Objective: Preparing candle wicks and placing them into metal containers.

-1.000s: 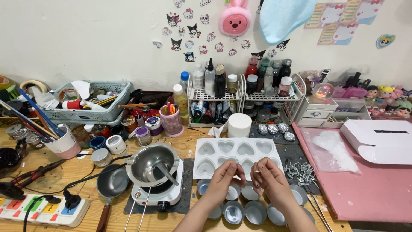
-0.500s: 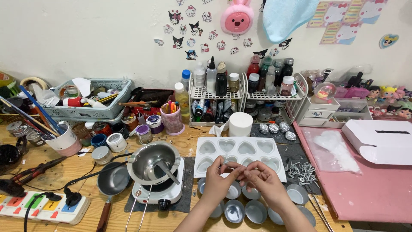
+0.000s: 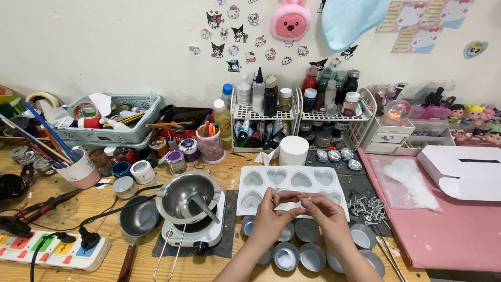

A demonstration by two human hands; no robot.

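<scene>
Head view: the left hand (image 3: 272,219) and right hand (image 3: 327,218) meet fingertip to fingertip above the near edge of the white heart mould (image 3: 292,184), both pinched narrow on a small candle wick (image 3: 290,194) with a metal base, held between them over the round tins (image 3: 308,245). Judged light, thin and limp along its string; the stiff metal base is the sound place to grip, and a loose pinch would likely let it slip. Against the picture one second earlier, the hands, then apart, have closed together and risen slightly toward the mould. The pot (image 3: 185,196) on the small stove (image 3: 195,232) to the left is unchanged.
</scene>
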